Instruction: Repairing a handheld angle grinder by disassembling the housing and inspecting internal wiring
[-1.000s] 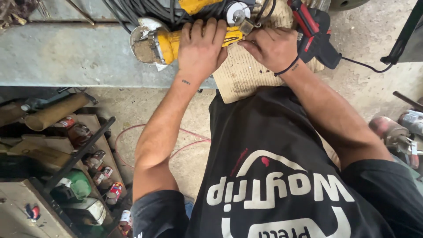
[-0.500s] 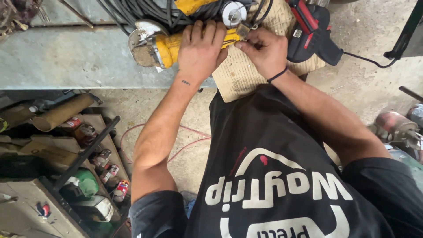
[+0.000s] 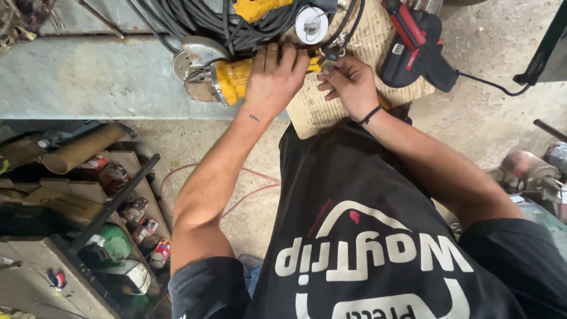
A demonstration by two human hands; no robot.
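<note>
Yellow angle grinder (image 3: 227, 80) on desk (image 3: 88, 82) edge: our left hand (image 3: 274, 77) clamps body, unmoved. Our right hand (image 3: 348, 85), shifted slightly, fingers pinching small metal part at its rear. Black cables (image 3: 236, 23), red tool (image 3: 413, 44) adjacent.

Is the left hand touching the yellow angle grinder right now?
Touching. The head view shows the left hand laid over the body of the yellow angle grinder, fingers wrapped across it, with no gap visible.
</note>
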